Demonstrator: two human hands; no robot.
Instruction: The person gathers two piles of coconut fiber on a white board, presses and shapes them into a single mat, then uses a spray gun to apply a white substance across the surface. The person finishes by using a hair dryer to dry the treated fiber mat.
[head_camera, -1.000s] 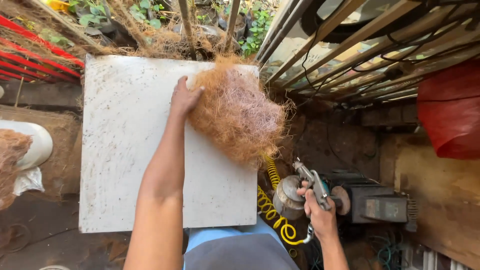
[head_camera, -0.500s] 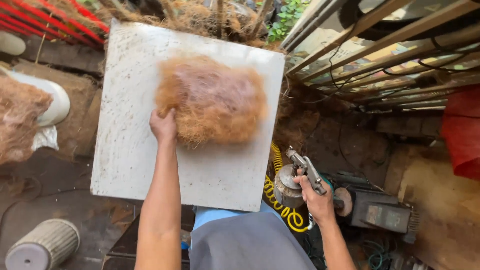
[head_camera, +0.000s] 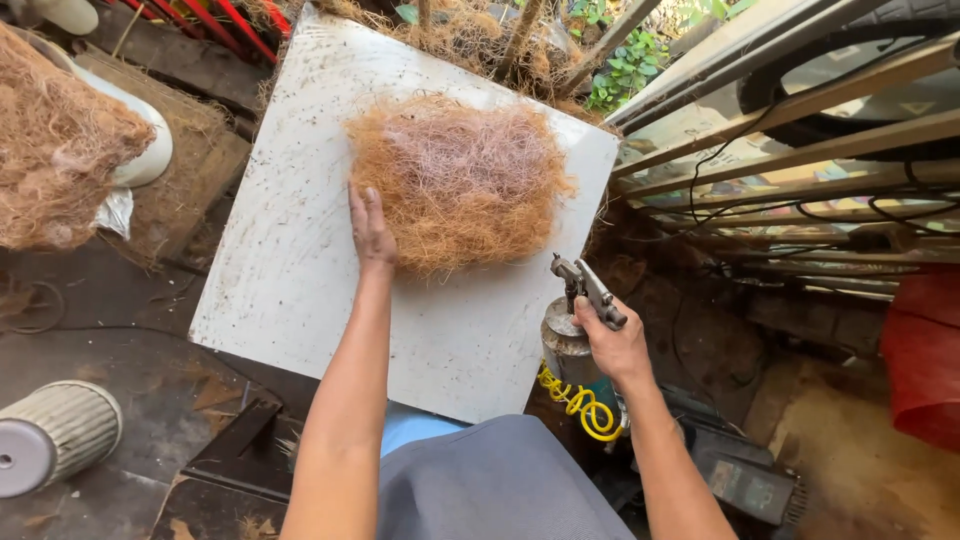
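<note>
Fibre mat (head_camera: 458, 180): a loose brown-orange pad of coir-like fibre, lying at upper centre of the frame on the white board.
White board (head_camera: 300, 270): large, speckled, tilted slab filling the middle of the frame.
Fibre pile (head_camera: 55, 150): a second heap at the upper left edge.
Left hand (head_camera: 370, 225): flat, fingers together and extended, pressed against the mat's left edge on the board.
Right hand (head_camera: 612, 345): closed around the spray gun (head_camera: 583, 300) at lower right of centre, off the board's edge.
Yellow coiled hose (head_camera: 580, 405): hanging below the gun.
</note>
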